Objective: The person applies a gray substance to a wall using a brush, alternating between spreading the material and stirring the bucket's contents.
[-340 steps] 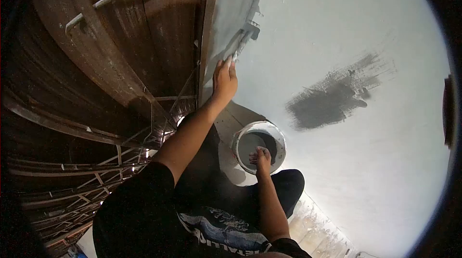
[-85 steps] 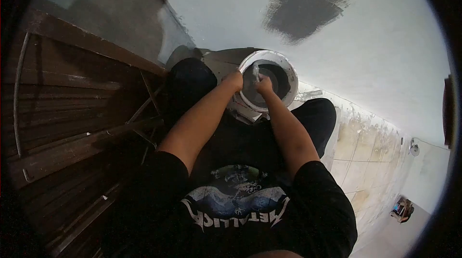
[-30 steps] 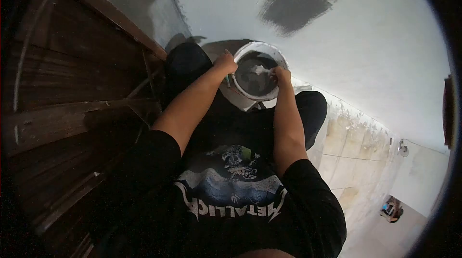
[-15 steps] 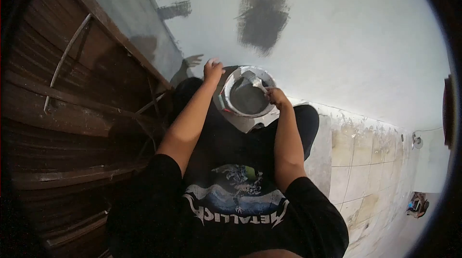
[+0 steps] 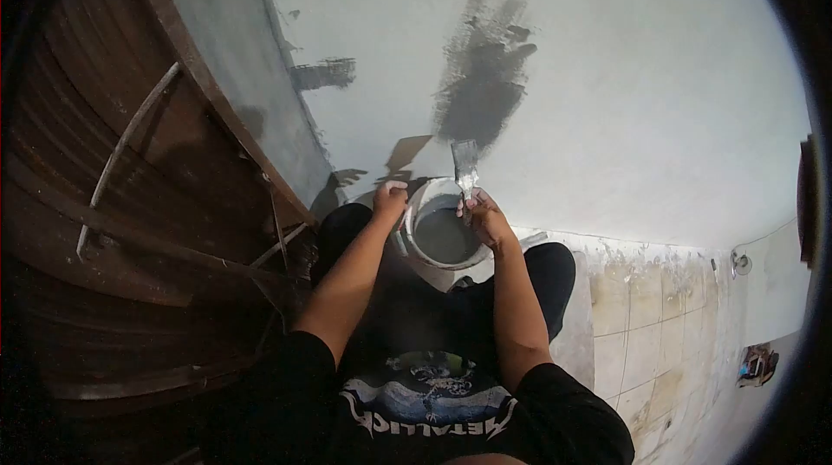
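Observation:
My right hand (image 5: 487,221) is closed round the handle of a flat paintbrush (image 5: 465,163), whose grey-coated end points up towards the wall. The brush stands above the far rim of a white bucket (image 5: 411,235), just below a dark grey patch (image 5: 481,97) on the wall. Grey paint (image 5: 446,236) lies inside the bucket, which sits between my knees. At the bucket's left rim is my left hand (image 5: 391,199), its fingers curled. Whether it touches the rim or holds anything is hidden.
The pale wall (image 5: 624,101) rises directly ahead, with a smaller grey smear (image 5: 325,74) at left. A brown corrugated panel with a frame (image 5: 104,231) stands close on my left. Stained floor tiles (image 5: 650,300) stretch to the right, with some small objects (image 5: 757,365) farther off.
The paintbrush has come up out of the bucket and now points at the wall, its brush end raised. My view has tilted up, so the bucket and both hands sit lower.

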Action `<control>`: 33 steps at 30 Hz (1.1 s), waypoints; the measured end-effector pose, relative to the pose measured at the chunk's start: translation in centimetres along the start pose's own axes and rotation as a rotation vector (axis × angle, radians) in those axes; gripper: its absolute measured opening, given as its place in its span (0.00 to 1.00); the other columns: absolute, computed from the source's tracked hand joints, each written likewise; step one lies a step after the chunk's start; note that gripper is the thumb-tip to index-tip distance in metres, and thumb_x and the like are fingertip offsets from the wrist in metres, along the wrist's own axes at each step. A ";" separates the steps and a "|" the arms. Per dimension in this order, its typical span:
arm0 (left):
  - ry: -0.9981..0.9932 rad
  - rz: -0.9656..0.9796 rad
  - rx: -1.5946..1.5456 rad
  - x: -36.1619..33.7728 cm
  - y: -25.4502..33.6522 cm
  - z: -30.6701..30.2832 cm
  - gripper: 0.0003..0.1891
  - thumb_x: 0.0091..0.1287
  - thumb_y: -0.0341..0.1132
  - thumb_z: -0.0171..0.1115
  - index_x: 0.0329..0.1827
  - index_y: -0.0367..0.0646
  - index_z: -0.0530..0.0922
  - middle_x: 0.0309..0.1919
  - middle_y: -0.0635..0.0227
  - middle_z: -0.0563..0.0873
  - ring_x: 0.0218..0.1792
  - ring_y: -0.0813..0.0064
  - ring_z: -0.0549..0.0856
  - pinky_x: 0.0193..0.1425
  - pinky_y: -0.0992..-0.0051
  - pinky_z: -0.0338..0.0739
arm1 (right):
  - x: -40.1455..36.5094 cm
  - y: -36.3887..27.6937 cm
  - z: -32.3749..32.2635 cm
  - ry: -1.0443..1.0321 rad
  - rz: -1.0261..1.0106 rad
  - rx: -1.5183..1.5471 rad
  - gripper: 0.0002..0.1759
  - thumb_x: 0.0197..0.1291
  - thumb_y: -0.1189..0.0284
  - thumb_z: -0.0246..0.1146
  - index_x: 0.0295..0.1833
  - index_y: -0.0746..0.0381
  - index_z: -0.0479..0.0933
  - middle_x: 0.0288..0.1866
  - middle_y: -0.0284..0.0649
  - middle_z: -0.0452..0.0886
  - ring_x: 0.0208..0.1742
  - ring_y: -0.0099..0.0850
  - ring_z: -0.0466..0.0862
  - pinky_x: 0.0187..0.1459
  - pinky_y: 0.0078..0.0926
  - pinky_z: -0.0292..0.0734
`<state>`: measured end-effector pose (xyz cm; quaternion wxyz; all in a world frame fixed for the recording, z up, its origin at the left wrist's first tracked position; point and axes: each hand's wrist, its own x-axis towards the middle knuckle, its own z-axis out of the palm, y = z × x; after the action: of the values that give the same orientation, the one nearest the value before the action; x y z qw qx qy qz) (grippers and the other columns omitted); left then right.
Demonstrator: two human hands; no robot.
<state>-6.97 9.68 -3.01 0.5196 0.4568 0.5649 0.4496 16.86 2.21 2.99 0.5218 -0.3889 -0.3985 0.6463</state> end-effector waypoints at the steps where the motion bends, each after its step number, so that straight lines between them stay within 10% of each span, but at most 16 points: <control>1: -0.001 -0.003 -0.077 0.2 -0.2 -0.3 0.09 0.59 0.27 0.57 0.41 0.38 0.81 0.26 0.67 0.83 0.22 0.76 0.81 0.27 0.77 0.78 | 0.5 0.0 1.7 -0.029 -0.057 0.013 0.09 0.69 0.74 0.53 0.53 0.60 0.71 0.38 0.35 0.79 0.37 0.25 0.77 0.40 0.21 0.70; 6: -0.017 -0.175 -0.106 0.6 -0.2 -3.0 0.07 0.63 0.31 0.58 0.39 0.40 0.81 0.25 0.69 0.82 0.21 0.78 0.81 0.24 0.79 0.75 | 2.0 -0.7 9.1 0.199 0.002 0.010 0.12 0.71 0.69 0.54 0.57 0.57 0.67 0.37 0.34 0.75 0.41 0.26 0.77 0.44 0.25 0.72; 16: -0.067 -0.372 -0.190 2.6 -0.6 -5.1 0.09 0.65 0.38 0.55 0.30 0.44 0.76 0.20 0.71 0.80 0.16 0.78 0.78 0.17 0.76 0.68 | 9.6 0.2 19.7 0.015 -0.235 -0.152 0.13 0.73 0.67 0.51 0.57 0.59 0.65 0.38 0.36 0.74 0.37 0.25 0.77 0.40 0.23 0.75; 26: -0.128 -0.355 -0.360 0.7 2.5 -6.8 0.22 0.67 0.56 0.58 0.37 0.43 0.78 0.23 0.74 0.78 0.18 0.83 0.72 0.22 0.80 0.62 | 15.1 3.4 23.3 0.117 -0.312 -0.158 0.09 0.73 0.67 0.51 0.52 0.60 0.63 0.33 0.35 0.73 0.29 0.23 0.75 0.30 0.22 0.74; 33: 0.006 0.019 -0.640 1.9 0.0 -6.2 0.24 0.67 0.56 0.58 0.48 0.42 0.77 0.31 0.73 0.80 0.24 0.81 0.76 0.23 0.79 0.64 | 14.5 2.7 26.0 0.105 -0.451 -0.191 0.07 0.73 0.72 0.48 0.51 0.61 0.62 0.31 0.32 0.69 0.27 0.21 0.69 0.30 0.21 0.70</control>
<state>-13.24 11.35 -2.97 0.6313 0.2740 0.3918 0.6107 -10.23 13.24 9.13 0.6337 -0.3707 -0.5067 0.4520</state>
